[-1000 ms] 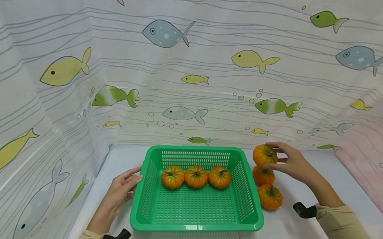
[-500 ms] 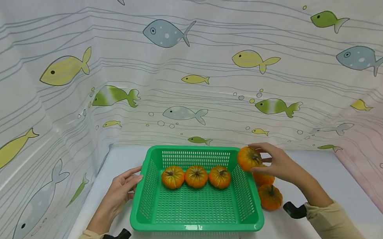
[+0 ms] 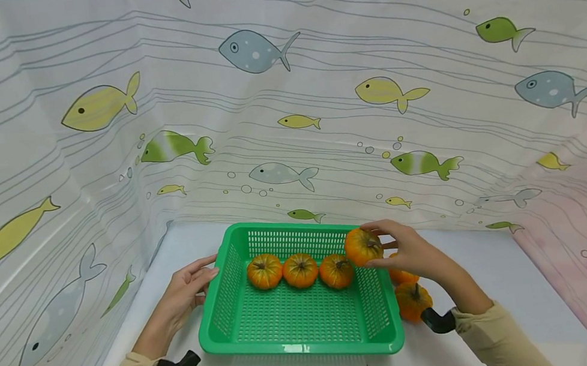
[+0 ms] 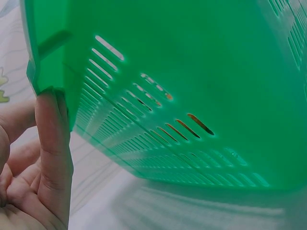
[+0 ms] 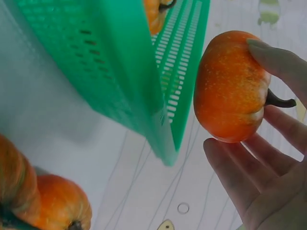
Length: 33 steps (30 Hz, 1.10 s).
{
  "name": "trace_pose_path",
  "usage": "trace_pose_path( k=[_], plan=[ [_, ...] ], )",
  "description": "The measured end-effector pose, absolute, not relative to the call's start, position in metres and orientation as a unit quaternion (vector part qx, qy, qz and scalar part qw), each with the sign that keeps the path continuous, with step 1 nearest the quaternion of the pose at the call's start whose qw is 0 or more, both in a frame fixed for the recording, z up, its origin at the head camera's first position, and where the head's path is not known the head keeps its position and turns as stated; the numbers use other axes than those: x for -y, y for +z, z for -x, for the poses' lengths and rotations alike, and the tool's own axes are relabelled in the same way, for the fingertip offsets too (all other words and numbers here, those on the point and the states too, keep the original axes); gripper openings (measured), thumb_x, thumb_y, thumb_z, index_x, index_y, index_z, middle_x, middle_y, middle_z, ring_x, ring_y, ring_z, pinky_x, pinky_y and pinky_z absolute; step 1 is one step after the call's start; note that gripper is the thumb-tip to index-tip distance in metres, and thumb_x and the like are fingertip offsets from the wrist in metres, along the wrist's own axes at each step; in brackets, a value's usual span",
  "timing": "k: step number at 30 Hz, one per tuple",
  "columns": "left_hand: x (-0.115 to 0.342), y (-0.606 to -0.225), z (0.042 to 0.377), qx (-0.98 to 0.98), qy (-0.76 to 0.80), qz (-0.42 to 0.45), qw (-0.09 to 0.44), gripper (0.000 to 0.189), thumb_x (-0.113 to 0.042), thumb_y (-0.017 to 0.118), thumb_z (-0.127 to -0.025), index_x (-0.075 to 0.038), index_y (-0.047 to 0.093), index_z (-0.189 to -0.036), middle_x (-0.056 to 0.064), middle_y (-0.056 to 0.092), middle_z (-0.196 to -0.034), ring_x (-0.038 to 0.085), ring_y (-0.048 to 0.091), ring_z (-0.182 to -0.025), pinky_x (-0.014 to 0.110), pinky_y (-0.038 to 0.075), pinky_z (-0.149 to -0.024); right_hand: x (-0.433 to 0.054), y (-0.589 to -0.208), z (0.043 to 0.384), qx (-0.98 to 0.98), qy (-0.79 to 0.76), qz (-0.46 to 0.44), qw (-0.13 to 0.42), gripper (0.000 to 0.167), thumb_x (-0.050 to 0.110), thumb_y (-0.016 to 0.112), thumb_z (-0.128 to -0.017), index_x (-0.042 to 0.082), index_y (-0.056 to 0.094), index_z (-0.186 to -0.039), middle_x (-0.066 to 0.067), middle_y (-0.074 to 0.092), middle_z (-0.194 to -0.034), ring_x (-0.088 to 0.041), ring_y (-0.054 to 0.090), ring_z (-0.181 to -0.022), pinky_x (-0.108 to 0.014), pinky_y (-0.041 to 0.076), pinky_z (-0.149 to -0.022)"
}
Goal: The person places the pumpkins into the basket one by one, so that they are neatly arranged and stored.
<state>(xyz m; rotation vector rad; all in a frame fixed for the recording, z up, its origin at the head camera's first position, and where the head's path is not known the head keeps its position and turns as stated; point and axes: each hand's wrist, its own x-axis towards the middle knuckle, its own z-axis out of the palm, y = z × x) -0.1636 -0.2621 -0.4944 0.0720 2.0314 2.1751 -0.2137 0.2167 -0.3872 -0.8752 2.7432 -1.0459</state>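
My right hand (image 3: 409,250) holds a small orange pumpkin (image 3: 362,247) between thumb and fingers, over the right back corner of the green plastic basket (image 3: 302,351). In the right wrist view, that pumpkin (image 5: 232,91) has its dark stem turned toward the palm. Three pumpkins sit in a row in the basket: a left one (image 3: 265,272), a middle one (image 3: 300,271) and a right one (image 3: 336,272), which the held pumpkin slightly overlaps in the head view. At the basket's left side, my left hand (image 3: 181,293) grips the rim; its fingers (image 4: 53,139) reach up under the edge.
Outside the basket's right wall lie two more pumpkins, a nearer one (image 3: 414,301) and a farther one (image 3: 404,275) partly hidden by the right hand. A fish-patterned curtain (image 3: 284,99) surrounds the white table (image 3: 481,306) at the back and sides.
My right hand has carried the pumpkin leftward, from beside the basket across its right rim to over the inside. The left hand and the basket have stayed put.
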Motion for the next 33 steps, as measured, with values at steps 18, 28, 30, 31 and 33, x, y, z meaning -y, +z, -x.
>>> trace_pose_path(
  k=[18, 28, 30, 31, 33],
  plan=[
    [0.262, -0.495, 0.164, -0.679, 0.728, -0.024, 0.084, 0.063, -0.02, 0.061, -0.106, 0.005, 0.034, -0.157, -0.013, 0.069, -0.083, 0.001, 0.058, -0.062, 0.019, 0.053, -0.052, -0.174, -0.39, 0.214, -0.875, -0.335, 0.33, 0.113, 0.07, 0.028, 0.087, -0.085, 0.015, 0.055, -0.147, -0.005, 0.059, -0.146, -0.029, 0.06, -0.13, -0.044, 0.056, -0.103],
    [0.262, -0.495, 0.164, -0.678, 0.729, -0.024, 0.085, 0.063, -0.02, 0.061, -0.106, 0.005, 0.034, -0.157, -0.012, 0.069, -0.084, 0.001, 0.059, -0.062, 0.019, 0.054, -0.052, -0.152, -0.394, 0.214, -0.866, -0.334, 0.345, 0.141, 0.071, 0.027, 0.087, -0.085, 0.014, 0.055, -0.147, -0.006, 0.058, -0.147, -0.03, 0.056, -0.135, -0.045, 0.057, -0.103],
    [0.262, -0.495, 0.164, -0.679, 0.729, -0.024, 0.085, 0.063, -0.02, 0.06, -0.106, 0.005, 0.033, -0.157, -0.013, 0.07, -0.084, 0.001, 0.059, -0.063, 0.02, 0.054, -0.052, -0.148, -0.395, 0.214, -0.869, -0.321, 0.35, 0.137, 0.07, 0.028, 0.087, -0.085, 0.015, 0.056, -0.146, -0.004, 0.059, -0.146, -0.028, 0.057, -0.134, -0.046, 0.056, -0.105],
    [0.262, -0.495, 0.165, -0.679, 0.729, -0.023, 0.085, 0.063, -0.02, 0.06, -0.106, 0.005, 0.034, -0.157, -0.012, 0.07, -0.084, 0.001, 0.059, -0.063, 0.02, 0.055, -0.053, -0.146, -0.395, 0.214, -0.87, -0.315, 0.354, 0.135, 0.069, 0.027, 0.087, -0.085, 0.015, 0.057, -0.146, -0.003, 0.06, -0.145, -0.027, 0.057, -0.134, -0.046, 0.055, -0.106],
    [0.262, -0.495, 0.165, -0.678, 0.73, -0.021, 0.085, 0.063, -0.021, 0.061, -0.106, 0.005, 0.034, -0.157, -0.012, 0.07, -0.085, 0.002, 0.059, -0.063, 0.02, 0.055, -0.053, -0.141, -0.396, 0.214, -0.873, -0.301, 0.361, 0.13, 0.068, 0.028, 0.088, -0.085, 0.015, 0.058, -0.145, -0.002, 0.061, -0.144, -0.025, 0.057, -0.133, -0.047, 0.053, -0.108]
  ],
)
